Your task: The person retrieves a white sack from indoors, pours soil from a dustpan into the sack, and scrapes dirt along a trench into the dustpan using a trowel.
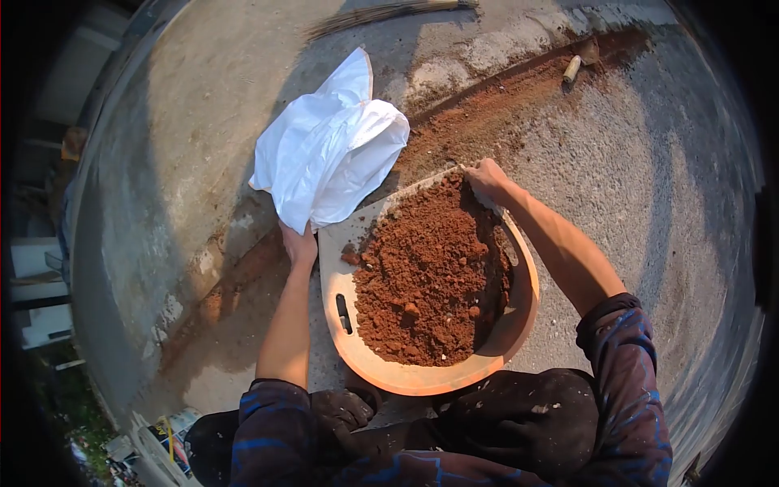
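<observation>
A tan scoop-shaped dustpan (347, 349) with a rounded back rim and side handle slots lies in front of my legs. Reddish-brown soil (430, 276) is heaped in it. My right hand (488, 180) is closed on the pan's far right corner. At its far left corner, my left hand (299, 246) is closed at the lower edge of a crumpled white sack (329, 150). The sack partly covers those fingers, and I cannot tell whether they also grip the pan. The sack's folded upper part stands beyond the pan's front lip.
A shallow trench (487, 101) with loose soil runs diagonally across the concrete ground (592, 170). A trowel-like tool with a pale handle (572, 70) lies in it at the far right. A broom of thin twigs (381, 15) rests at the top.
</observation>
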Demonstrator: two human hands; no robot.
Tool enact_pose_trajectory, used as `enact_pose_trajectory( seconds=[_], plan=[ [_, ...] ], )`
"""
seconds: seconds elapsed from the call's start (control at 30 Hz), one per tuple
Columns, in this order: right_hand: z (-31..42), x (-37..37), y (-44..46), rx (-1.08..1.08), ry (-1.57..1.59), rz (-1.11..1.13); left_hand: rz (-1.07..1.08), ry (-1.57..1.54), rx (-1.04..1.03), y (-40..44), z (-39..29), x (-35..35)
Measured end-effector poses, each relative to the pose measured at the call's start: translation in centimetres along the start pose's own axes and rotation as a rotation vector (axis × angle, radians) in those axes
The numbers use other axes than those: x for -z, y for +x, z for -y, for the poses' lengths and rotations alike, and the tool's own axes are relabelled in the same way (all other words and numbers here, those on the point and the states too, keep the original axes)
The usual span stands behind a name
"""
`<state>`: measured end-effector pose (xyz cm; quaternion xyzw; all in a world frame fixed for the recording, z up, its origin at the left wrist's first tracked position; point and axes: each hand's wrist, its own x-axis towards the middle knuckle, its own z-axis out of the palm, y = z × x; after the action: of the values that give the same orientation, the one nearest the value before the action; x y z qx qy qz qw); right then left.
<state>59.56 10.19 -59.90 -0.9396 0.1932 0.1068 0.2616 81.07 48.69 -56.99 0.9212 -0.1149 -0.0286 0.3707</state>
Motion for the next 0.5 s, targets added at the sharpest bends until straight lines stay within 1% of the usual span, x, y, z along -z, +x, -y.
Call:
enact_pose_trajectory(
  seconds=[0.03,0.07,0.1,0.13,0.17,0.2,0.27,0.3,0.37,0.4,0.43,0.5],
  plan=[
    [1.5,0.7,-1.2,-0.222,0.232,-0.083,-0.011,0.003,0.001,-0.3,-0.3,0.1],
    [2.9,1.0,-2.0,-0.442,0.466,-0.162,0.017,-0.008,0.08,-0.5,-0.7,0.1],
    [2.6,0.2,-1.9,-0.427,0.473,-0.162,0.043,-0.02,0.155,-0.4,-0.9,0.2],
    [2.2,-0.4,-1.7,-0.412,0.456,-0.229,0.028,-0.015,0.149,-0.3,-1.0,0.3],
    [1.9,-0.9,-1.4,-0.398,0.437,-0.297,0.025,-0.08,0.103,-0.3,-0.5,0.1],
    [2.8,-0.3,-2.0,-0.391,0.445,-0.296,0.028,-0.141,0.059,-0.5,-0.1,-0.1],
    [4.1,0.9,-3.6,-0.314,0.432,-0.432,0.002,-0.102,0.024,-0.5,0.2,-0.2],
    [4.6,1.4,-4.0,-0.282,0.454,-0.465,-0.008,-0.099,-0.005,-0.6,0.1,-0.2],
    [6.1,2.7,-5.0,-0.267,0.5,-0.489,-0.007,-0.097,-0.025,-0.4,0.5,-0.2],
    [6.9,3.3,-5.9,-0.256,0.539,-0.513,-0.014,-0.116,-0.077,0.2,1.2,-0.1],
    [7.3,3.7,-6.4,-0.232,0.514,-0.526,-0.021,-0.139,-0.134,0.6,1.7,-0.3],
    [7.2,3.9,-6.8,-0.22,0.55,-0.543,-0.017,-0.097,-0.153,0.7,0.6,0.1]
  ],
)
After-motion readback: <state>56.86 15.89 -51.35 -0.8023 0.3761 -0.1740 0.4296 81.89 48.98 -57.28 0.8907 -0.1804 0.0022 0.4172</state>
